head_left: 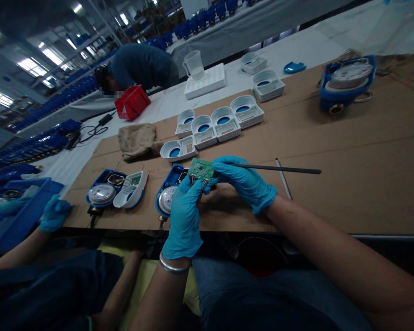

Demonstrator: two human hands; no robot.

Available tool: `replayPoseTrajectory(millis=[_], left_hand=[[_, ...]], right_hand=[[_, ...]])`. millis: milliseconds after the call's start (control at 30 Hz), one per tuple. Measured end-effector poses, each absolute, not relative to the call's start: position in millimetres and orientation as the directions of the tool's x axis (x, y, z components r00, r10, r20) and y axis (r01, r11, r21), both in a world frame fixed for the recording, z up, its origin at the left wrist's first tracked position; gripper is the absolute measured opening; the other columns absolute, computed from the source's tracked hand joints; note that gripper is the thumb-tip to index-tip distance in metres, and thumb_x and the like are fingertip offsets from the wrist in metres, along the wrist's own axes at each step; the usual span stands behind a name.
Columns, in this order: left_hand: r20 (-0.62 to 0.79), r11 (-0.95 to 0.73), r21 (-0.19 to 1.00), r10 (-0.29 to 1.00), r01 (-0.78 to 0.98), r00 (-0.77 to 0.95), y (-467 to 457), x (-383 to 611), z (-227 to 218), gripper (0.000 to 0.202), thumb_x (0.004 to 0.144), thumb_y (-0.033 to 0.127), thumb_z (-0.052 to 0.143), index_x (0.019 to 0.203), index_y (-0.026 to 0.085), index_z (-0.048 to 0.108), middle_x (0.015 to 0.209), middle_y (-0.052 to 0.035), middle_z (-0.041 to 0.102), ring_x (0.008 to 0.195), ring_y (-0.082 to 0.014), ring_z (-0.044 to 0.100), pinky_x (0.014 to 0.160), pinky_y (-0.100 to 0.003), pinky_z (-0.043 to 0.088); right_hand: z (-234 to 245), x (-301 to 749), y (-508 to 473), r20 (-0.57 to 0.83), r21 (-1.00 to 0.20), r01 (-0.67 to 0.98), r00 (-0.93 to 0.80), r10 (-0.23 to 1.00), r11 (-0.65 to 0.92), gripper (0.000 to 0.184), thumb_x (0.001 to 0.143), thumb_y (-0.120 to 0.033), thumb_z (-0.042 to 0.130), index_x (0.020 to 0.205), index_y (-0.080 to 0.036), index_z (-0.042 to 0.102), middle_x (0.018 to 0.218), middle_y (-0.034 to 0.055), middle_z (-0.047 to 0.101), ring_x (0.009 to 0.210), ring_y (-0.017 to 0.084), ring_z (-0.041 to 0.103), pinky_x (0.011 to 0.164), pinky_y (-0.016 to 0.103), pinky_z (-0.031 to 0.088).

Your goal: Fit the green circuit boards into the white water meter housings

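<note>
A green circuit board (201,169) with several coloured wires is raised above the table edge. My left hand (184,220), in a blue glove, is closed on its lower side by the wires. At the board's right edge is my right hand (243,184), also gloved, its fingers pinched together. A long, thin dark rod (283,169) lies in that hand and sticks out to the right; its other end is hidden by the fingers. Behind my left hand sits a blue meter body (166,198) with a round clear-covered dial, partly covered by the hand.
Another open meter (102,194) with a white cover (131,189) lies left. Several white housings (227,131) stand ahead, beside a brown cloth (138,141). A blue meter (347,82) sits at right. A co-worker's gloved hand (54,214) rests near a blue bin (24,230).
</note>
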State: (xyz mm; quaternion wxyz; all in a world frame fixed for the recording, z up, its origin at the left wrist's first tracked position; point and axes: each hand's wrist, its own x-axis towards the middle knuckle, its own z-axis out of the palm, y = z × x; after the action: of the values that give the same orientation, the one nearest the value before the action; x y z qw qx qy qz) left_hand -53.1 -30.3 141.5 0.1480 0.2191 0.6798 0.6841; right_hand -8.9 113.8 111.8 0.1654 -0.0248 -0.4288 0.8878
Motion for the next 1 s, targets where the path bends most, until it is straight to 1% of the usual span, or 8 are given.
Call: replayPoseTrajectory(millis=[133, 300, 467, 600, 700, 800, 900, 1000], left_hand=[[0.109, -0.11, 0.992, 0.453, 0.066, -0.885, -41.6, -51.9, 154.7, 0.022, 0.082, 0.028, 0.07, 0.103, 0.024, 0.072, 0.105, -0.0011, 0.071, 0.096, -0.0151, 0.066, 0.092, -0.03, 0.052], [0.057, -0.245, 0.968, 0.396, -0.046, -0.916, -68.2, -55.5, 174.3, 0.034, 0.08, 0.037, 0.073, 0.11, 0.022, 0.068, 0.107, -0.0039, 0.072, 0.088, -0.0162, 0.069, 0.083, -0.033, 0.057], [0.114, -0.323, 0.946, 0.343, -0.003, -0.933, -101.0, -70.8, 182.9, 0.034, 0.078, 0.03, 0.075, 0.11, 0.022, 0.068, 0.113, -0.0043, 0.071, 0.097, -0.0181, 0.069, 0.09, -0.034, 0.055], [0.161, -0.378, 0.924, 0.263, 0.052, -0.951, -127.8, -87.8, 180.2, 0.033, 0.08, 0.025, 0.073, 0.113, 0.022, 0.068, 0.114, -0.0041, 0.071, 0.099, -0.018, 0.068, 0.092, -0.034, 0.054], [0.199, -0.426, 0.9, 0.207, 0.095, -0.958, -144.2, -99.4, 176.2, 0.033, 0.08, 0.022, 0.073, 0.113, 0.021, 0.068, 0.115, -0.0038, 0.071, 0.102, -0.0185, 0.067, 0.096, -0.034, 0.052], [0.23, -0.476, 0.872, 0.199, 0.111, -0.953, -156.0, -109.5, 171.8, 0.029, 0.08, 0.02, 0.073, 0.108, 0.021, 0.07, 0.114, -0.0034, 0.071, 0.106, -0.0188, 0.066, 0.101, -0.033, 0.049], [0.233, -0.524, 0.845, 0.184, 0.105, -0.955, -164.2, -118.6, 165.4, 0.026, 0.079, 0.02, 0.073, 0.105, 0.022, 0.07, 0.109, -0.0023, 0.072, 0.103, -0.0181, 0.067, 0.099, -0.033, 0.05], [0.214, -0.564, 0.821, 0.154, 0.092, -0.965, -169.4, -125.0, 158.1, 0.028, 0.079, 0.02, 0.074, 0.107, 0.022, 0.07, 0.107, -0.0025, 0.072, 0.1, -0.0172, 0.067, 0.096, -0.034, 0.051]], right_hand=[[120.5, -19.0, 106.1, 0.126, -0.758, -0.276, -0.951, 0.283, -0.59, 0.022, 0.071, -0.037, 0.082, 0.081, -0.02, 0.072, 0.081, -0.0013, 0.071, 0.079, 0.016, 0.068, 0.084, 0.038, 0.058], [141.0, -51.7, 80.3, 0.152, -0.82, -0.283, -0.946, 0.287, -0.498, 0.026, 0.067, -0.038, 0.084, 0.086, -0.023, 0.075, 0.089, -0.0015, 0.073, 0.086, 0.015, 0.067, 0.089, 0.035, 0.054], [157.3, -83.0, 42.2, 0.192, -0.833, -0.311, -0.938, 0.287, -0.457, 0.02, 0.067, -0.033, 0.084, 0.083, -0.024, 0.076, 0.086, -0.0034, 0.072, 0.082, 0.013, 0.065, 0.085, 0.03, 0.052], [163.2, -100.2, 13.3, 0.214, -0.868, -0.303, -0.943, 0.255, -0.393, 0.021, 0.066, -0.037, 0.083, 0.078, -0.022, 0.075, 0.08, -0.0027, 0.07, 0.077, 0.014, 0.063, 0.078, 0.03, 0.052], [162.2, -113.6, -6.8, 0.195, -0.872, -0.273, -0.955, 0.223, -0.407, 0.024, 0.066, -0.039, 0.083, 0.079, -0.022, 0.074, 0.078, -0.0026, 0.069, 0.075, 0.014, 0.062, 0.075, 0.03, 0.052], [159.8, -126.0, -25.1, 0.192, -0.861, -0.26, -0.962, 0.194, -0.437, 0.021, 0.068, -0.037, 0.082, 0.076, -0.021, 0.072, 0.073, -0.004, 0.066, 0.07, 0.012, 0.06, 0.073, 0.027, 0.051], [158.7, -134.9, -39.4, 0.176, -0.855, -0.245, -0.966, 0.189, -0.458, 0.019, 0.068, -0.035, 0.081, 0.073, -0.02, 0.07, 0.071, -0.0046, 0.065, 0.069, 0.012, 0.06, 0.074, 0.028, 0.052], [157.1, -141.2, -48.0, 0.158, -0.861, -0.23, -0.969, 0.191, -0.454, 0.021, 0.067, -0.037, 0.082, 0.074, -0.02, 0.07, 0.072, -0.0044, 0.067, 0.072, 0.013, 0.062, 0.076, 0.029, 0.053]])
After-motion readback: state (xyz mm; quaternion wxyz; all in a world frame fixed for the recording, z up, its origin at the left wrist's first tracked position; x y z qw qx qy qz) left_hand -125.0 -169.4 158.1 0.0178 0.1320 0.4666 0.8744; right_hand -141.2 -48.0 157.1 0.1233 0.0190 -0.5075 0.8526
